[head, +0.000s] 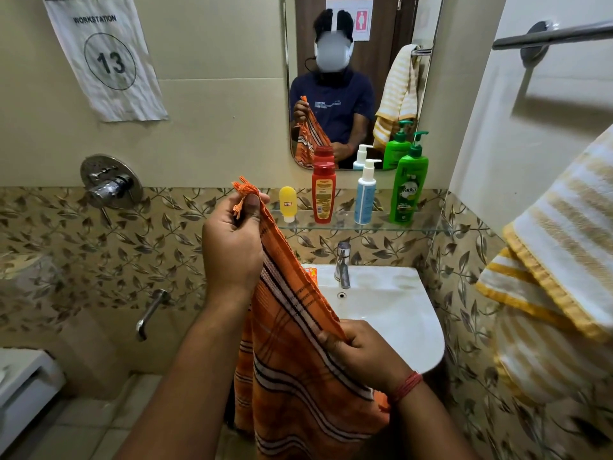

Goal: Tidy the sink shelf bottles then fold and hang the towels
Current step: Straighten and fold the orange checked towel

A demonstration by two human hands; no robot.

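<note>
We hold the orange striped towel [298,376] in front of the sink [398,313]. Our left hand [232,247] pinches its fringed corner at 12 o'clock, grip closed on cloth; our right hand [361,353] grips the edge at 4 o'clock. At 1 o'clock on the glass shelf [428,229] stand upright a yellow tube [287,204], red bottle [323,192], white pump bottle [366,194] and green pump bottle [408,187].

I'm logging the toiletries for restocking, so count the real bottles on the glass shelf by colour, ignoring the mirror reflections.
Yellow: 1, the small yellow squeeze tube
Red: 1, the red flip-cap bottle
White and blue: 1, the white pump bottle with a blue label
Green: 1, the tall green pump bottle
Total: 4, all upright on the glass shelf
</note>
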